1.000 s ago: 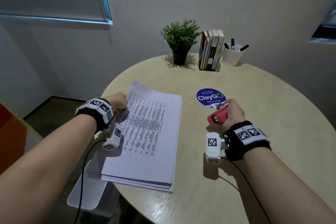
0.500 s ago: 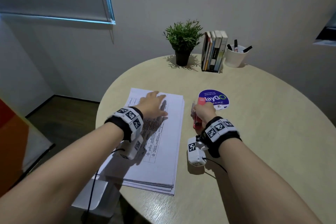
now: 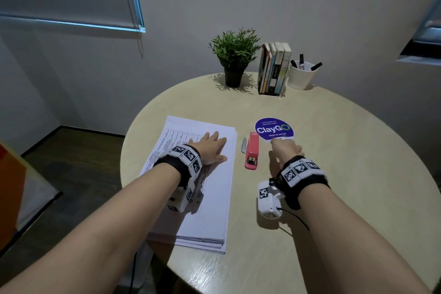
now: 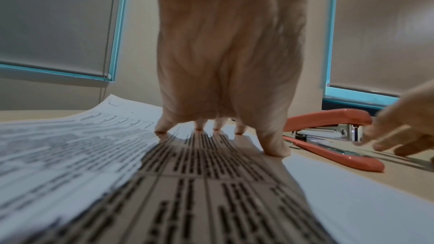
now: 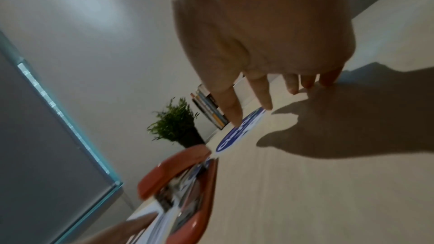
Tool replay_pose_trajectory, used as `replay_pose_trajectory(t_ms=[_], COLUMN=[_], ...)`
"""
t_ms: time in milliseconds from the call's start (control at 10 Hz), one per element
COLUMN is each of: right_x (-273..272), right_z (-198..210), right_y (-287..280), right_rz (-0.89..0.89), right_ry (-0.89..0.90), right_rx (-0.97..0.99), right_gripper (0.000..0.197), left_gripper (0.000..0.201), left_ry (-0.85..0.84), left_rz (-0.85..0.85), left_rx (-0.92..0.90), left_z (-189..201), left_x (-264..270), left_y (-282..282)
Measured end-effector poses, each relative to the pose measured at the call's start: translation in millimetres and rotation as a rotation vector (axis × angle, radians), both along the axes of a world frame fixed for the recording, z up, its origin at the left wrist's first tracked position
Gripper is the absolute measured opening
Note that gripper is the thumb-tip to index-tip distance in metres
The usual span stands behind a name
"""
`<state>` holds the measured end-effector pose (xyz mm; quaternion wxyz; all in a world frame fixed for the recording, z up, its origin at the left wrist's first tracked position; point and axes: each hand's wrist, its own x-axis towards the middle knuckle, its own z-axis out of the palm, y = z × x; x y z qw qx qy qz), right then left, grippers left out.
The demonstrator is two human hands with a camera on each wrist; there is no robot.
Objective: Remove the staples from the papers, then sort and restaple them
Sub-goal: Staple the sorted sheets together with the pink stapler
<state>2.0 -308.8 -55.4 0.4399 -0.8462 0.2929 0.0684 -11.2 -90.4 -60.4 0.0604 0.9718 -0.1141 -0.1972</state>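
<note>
1. Papers lie in a stack on the left part of the round table, the top sheet printed with a table of text, its near end reaching the table edge.
2. My left hand lies flat on the far half of the stack, fingers straight and spread, fingertips pressing the top sheet; it grips nothing.
3. I see the red stapler lying on the table just right of the stack, apart from both hands, with a small grey metal piece beside its left flank.
4. My right hand is just right of the stapler, fingers loose and extended over the near edge of the blue round sticker, holding nothing.
5. At the far edge I see a potted plant, upright books and a white cup of pens.
</note>
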Motion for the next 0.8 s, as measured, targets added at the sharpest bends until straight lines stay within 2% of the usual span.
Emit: replay_pose_trajectory(t_ms=[100, 200, 300, 400, 600, 800], right_x=[-9.8, -12.0, -22.6, -19.6, 0.3, 7.2], right_z=[-12.2, -24.1, -14.2, -10.8, -6.7, -13.5], right_y=[-32.8, -52.8, -52.4, -50.7, -53.9, -50.9], right_rz=[0.127, 0.278, 0.404, 0.470, 0.564, 0.572], right_ry=[0.073, 0.118, 0.188, 0.219, 0.242, 0.186], right_rx=[-0.131, -0.147, -0.343, -0.468, -0.512, -0.476], right_gripper=[0.056, 0.061, 0.059, 0.088, 0.095, 0.084], left_gripper=[0.066, 0.066, 0.065, 0.062, 0.068, 0.060], left_ry=[-0.007, -0.033, -0.047, -0.077, -0.077, -0.136], left_rz=[0.001, -0.028, -0.040, -0.047, 0.010, 0.027], left_rx=[0.019, 0.039, 0.036, 0.020, 0.111, 0.090], left_z=[0.0, -2.4, -2.0, 0.0, 12.5, 11.2], left_x=[-1.6, -2.6, -3.1, 1.0, 13.0, 25.7], left_y=[-0.5, -0.2, -0.9, -2.4, -14.8, -22.6])
